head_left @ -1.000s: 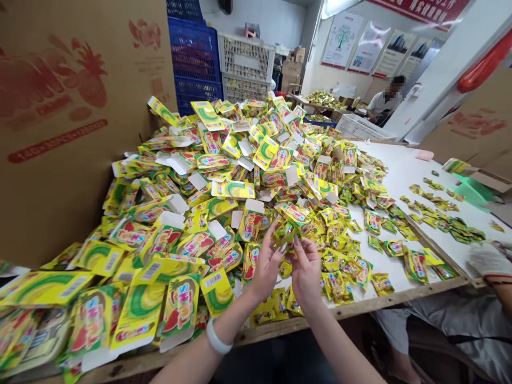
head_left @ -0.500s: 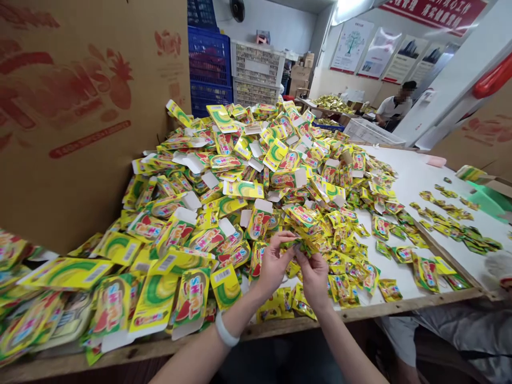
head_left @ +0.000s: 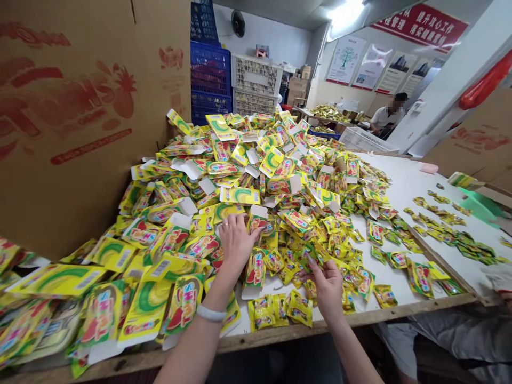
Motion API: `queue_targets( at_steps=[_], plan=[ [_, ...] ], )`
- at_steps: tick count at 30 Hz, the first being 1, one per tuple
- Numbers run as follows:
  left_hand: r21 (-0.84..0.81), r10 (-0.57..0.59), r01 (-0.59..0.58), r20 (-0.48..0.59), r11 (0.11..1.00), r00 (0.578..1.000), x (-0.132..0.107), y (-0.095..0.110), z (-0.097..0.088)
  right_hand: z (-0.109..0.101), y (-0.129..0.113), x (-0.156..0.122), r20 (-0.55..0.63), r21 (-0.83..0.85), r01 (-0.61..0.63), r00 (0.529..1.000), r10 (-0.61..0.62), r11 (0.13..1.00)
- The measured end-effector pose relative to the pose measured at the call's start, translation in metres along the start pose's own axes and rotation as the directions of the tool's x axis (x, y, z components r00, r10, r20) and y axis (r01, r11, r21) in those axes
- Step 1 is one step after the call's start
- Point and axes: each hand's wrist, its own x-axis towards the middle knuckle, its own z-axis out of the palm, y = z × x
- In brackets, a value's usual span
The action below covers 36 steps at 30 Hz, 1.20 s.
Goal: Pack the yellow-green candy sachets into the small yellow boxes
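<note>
A big heap of yellow printed cartons [head_left: 240, 176] covers the white table [head_left: 400, 181]. Small yellow-green sachets [head_left: 360, 250] spread out from its right side. My left hand [head_left: 236, 242] lies palm down on the heap, and its fingers curl onto one small yellow carton [head_left: 258, 217] with a white flap. My right hand [head_left: 327, 282] is nearer the table's front edge, pinching a few sachets [head_left: 307, 261] between thumb and fingers. More sachets [head_left: 280, 309] lie just in front of both hands.
A tall brown cardboard box [head_left: 80, 106] walls the left side. Blue crates [head_left: 210, 80] and white crates [head_left: 256, 80] are stacked behind the heap. A co-worker's gloved hand [head_left: 498, 277] rests at the right edge, near more sachets [head_left: 452, 229]. Another person [head_left: 390, 114] sits at the back.
My hands were together over the sachets. The left one has since gone left and forward onto the heap of cartons, while the right stays low with sachets in it.
</note>
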Motion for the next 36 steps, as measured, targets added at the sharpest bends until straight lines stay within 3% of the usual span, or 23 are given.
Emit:
queue_targets(
  at_steps=[3, 6, 9, 11, 13, 15, 17, 18, 20, 22, 24, 26, 28, 31, 33, 34, 36],
  plan=[
    [-0.025, 0.03, -0.028, 0.067, 0.999, 0.997, -0.001, 0.003, -0.005, -0.01, -0.003, 0.006, 0.006, -0.001, -0.028, 1.0, 0.028, 1.0],
    [-0.269, 0.078, -0.045, 0.112, 0.962, 0.991, -0.005, 0.013, -0.014, -0.019, -0.009, 0.011, 0.021, 0.037, -0.053, 0.998, 0.052, 0.998],
    [-0.645, 0.035, 0.113, 0.213, 0.756, 0.977, -0.015, 0.028, -0.02, -0.026, -0.022, 0.011, 0.032, 0.03, -0.032, 0.999, 0.032, 0.999],
    [-0.758, 0.047, 0.336, 0.433, 0.559, 0.9, -0.027, 0.04, -0.019, -0.025, -0.037, 0.011, 0.063, -0.023, 0.008, 0.998, -0.007, 1.0],
    [-0.725, 0.144, 0.53, 0.639, 0.44, 0.755, -0.04, 0.052, -0.014, -0.019, -0.054, 0.011, 0.116, -0.076, 0.075, 0.991, -0.066, 0.994],
    [-0.655, 0.24, 0.642, 0.75, 0.397, 0.617, -0.051, 0.061, -0.009, -0.008, -0.069, 0.013, 0.179, -0.118, 0.159, 0.974, -0.137, 0.98],
    [-0.606, 0.284, 0.704, 0.795, 0.369, 0.536, -0.059, 0.066, -0.006, 0.003, -0.077, 0.017, 0.273, -0.17, 0.241, 0.943, -0.19, 0.955],
    [-0.592, 0.291, 0.723, 0.805, 0.355, 0.516, -0.061, 0.067, -0.005, 0.007, -0.079, 0.02, 0.339, -0.212, 0.288, 0.918, -0.206, 0.934],
    [-0.59, 0.28, 0.728, 0.807, 0.349, 0.519, -0.062, 0.068, -0.006, 0.01, -0.08, 0.025, 0.493, -0.331, 0.42, 0.841, -0.225, 0.845],
    [-0.611, 0.285, 0.692, 0.791, 0.383, 0.541, -0.06, 0.069, -0.009, 0.007, -0.083, 0.029, 0.643, -0.439, 0.579, 0.737, -0.21, 0.687],
    [-0.633, 0.335, 0.658, 0.774, 0.408, 0.537, -0.058, 0.07, -0.012, 0.002, -0.091, 0.032, 0.753, -0.495, 0.686, 0.645, -0.131, 0.533],
    [-0.639, 0.39, 0.655, 0.768, 0.404, 0.508, -0.059, 0.073, -0.012, -0.002, -0.101, 0.032, 0.813, -0.524, 0.738, 0.582, -0.007, 0.426],
    [-0.623, 0.405, 0.664, 0.779, 0.414, 0.478, -0.062, 0.074, -0.01, -0.001, -0.11, 0.031, 0.832, -0.548, 0.774, 0.542, 0.115, 0.319],
    [-0.58, 0.315, 0.643, 0.813, 0.5, 0.489, -0.069, 0.072, -0.004, 0.006, -0.118, 0.027, 0.826, -0.543, 0.833, 0.507, 0.247, 0.105],
    [-0.552, 0.291, 0.642, 0.832, 0.533, 0.473, -0.071, 0.069, -0.001, 0.01, -0.12, 0.025, 0.824, -0.512, 0.859, 0.489, 0.286, 0.009],
    [-0.539, 0.307, 0.655, 0.841, 0.53, 0.445, -0.071, 0.068, 0.0, 0.01, -0.12, 0.025, 0.83, -0.502, 0.865, 0.48, 0.285, 0.004],
    [-0.525, 0.372, 0.689, 0.848, 0.5, 0.377, -0.069, 0.066, -0.001, 0.008, -0.12, 0.027, 0.857, -0.479, 0.875, 0.447, 0.255, 0.075]
  ],
)
